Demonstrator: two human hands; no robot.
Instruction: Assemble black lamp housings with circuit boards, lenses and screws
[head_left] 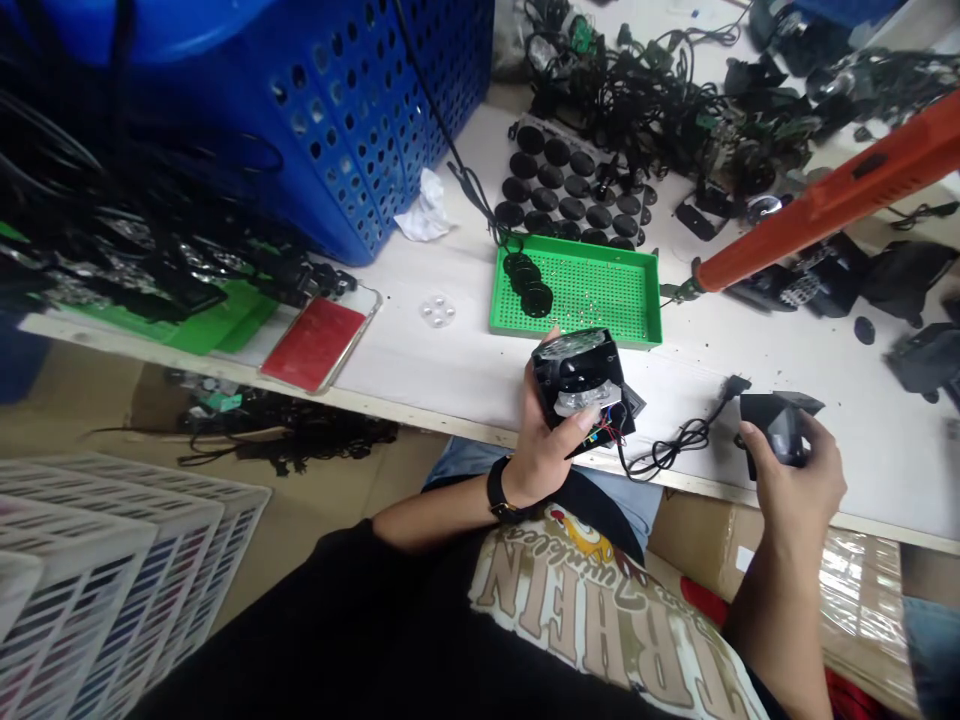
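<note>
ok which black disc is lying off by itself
The lone black disc at the table's right, beyond the person's right hand; the others lie packed in rows or piled in the green tray.

Glossy black plastic housing [577, 370]; smooth tabletop [420, 370]

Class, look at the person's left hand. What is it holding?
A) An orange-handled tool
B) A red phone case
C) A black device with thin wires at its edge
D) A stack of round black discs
C. The left hand grips a black device from beneath, with thin red wires showing at its lower edge.
</note>
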